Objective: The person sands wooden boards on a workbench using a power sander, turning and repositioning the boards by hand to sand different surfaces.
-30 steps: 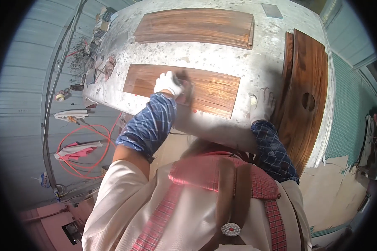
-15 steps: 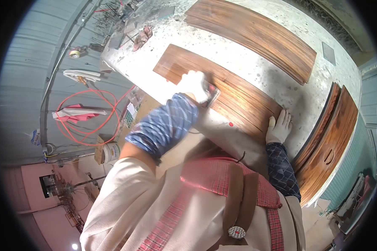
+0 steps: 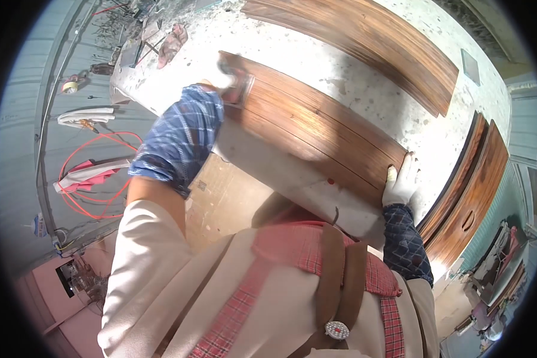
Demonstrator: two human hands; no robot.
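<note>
Shifted tool (image 3: 237, 89) with left hand (image 3: 221, 79) (closure indiscernible) toward tabletop's (image 3: 319, 74) left edge, reaching board (image 3: 322, 128) end; apparently braced with spread right hand (image 3: 402, 182).

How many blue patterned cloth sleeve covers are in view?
2: the left sleeve cover, near the left end of the long brown wooden board; and the right sleeve cover, below the white-gloved right hand. Others might be hidden.

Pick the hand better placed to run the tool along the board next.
Left hand, probably: it seems to grip the blurred tool near one end of the board; the right hand rests at the other.
</note>
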